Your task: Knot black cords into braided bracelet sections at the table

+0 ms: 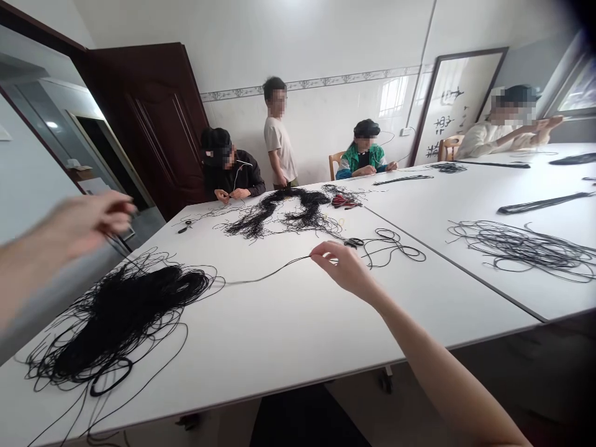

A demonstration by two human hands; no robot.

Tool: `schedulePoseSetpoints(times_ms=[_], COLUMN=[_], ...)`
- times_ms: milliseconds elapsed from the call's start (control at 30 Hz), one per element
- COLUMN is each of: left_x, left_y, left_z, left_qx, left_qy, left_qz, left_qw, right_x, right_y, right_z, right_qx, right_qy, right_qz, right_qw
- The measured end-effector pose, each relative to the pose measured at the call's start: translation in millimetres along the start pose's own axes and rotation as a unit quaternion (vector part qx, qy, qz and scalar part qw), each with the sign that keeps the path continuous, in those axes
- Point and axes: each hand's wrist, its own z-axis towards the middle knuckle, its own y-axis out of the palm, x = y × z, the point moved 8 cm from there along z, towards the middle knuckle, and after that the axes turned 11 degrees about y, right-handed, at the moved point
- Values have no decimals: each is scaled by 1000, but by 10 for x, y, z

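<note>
My right hand point(342, 268) pinches a thin black cord point(270, 274) between its fingertips above the white table point(261, 335). The cord runs left to a large tangled heap of black cord point(116, 316) near the table's front corner. Just beyond my right hand lie black-handled scissors point(354, 243) and a loose loop of cord point(395, 248). My left hand point(97, 217) is raised past the table's left edge, motion-blurred, and I cannot tell whether it holds a strand.
A second tangle of black cord point(274, 214), red-handled scissors point(344, 200) and small scissors point(186, 225) lie farther along the table. Loose cord point(521, 248) and bundles point(542, 202) lie on an adjoining table. Several people point(228, 164) sit or stand beyond it, working with cords.
</note>
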Motion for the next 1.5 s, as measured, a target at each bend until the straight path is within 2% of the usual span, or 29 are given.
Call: schedulePoseSetpoints(times_ms=[67,133,200,267,367,467,600,700,800,933,1233,1500], left_x=[-262,-561,-727,-720,-619,-611,-675,-680,-669,-693,-717,-723], left_y=[307,724,1124,1438,1679,1724,1742,1768,1773,1747,1734,1710], left_z=[-123,-322,-527,-685,-823,-859,-888,-922,-952,-970,-1015,-1021], left_qx=[-65,-139,-186,-230,-277,-301,-309,-313,-318,-320,-321,-317], left_qy=[-53,-94,-89,-34,18,-2,-27,-9,4,-16,-46,-50], left_qz=[94,171,210,272,315,285,205,164,160,168,168,189], left_qw=[992,971,956,934,907,910,928,935,935,932,931,928], right_x=[-372,-672,-876,-997,-1120,-1154,-915,-747,-715,-728,-717,-676], right_y=[-93,-139,-153,-155,-156,-196,-305,-168,-32,6,-56,-35], right_z=[-162,-318,-447,-542,-663,-743,-722,-685,-675,-670,-693,-679], right_qx=[27,43,53,60,78,103,143,78,24,28,66,75], right_qy=[-68,-127,-174,-206,-255,-266,-149,-87,-72,-63,-40,-32], right_qz=[-37,-68,-93,-113,-151,-136,27,134,190,205,231,245], right_qw=[997,989,979,970,952,949,978,984,979,976,970,966])
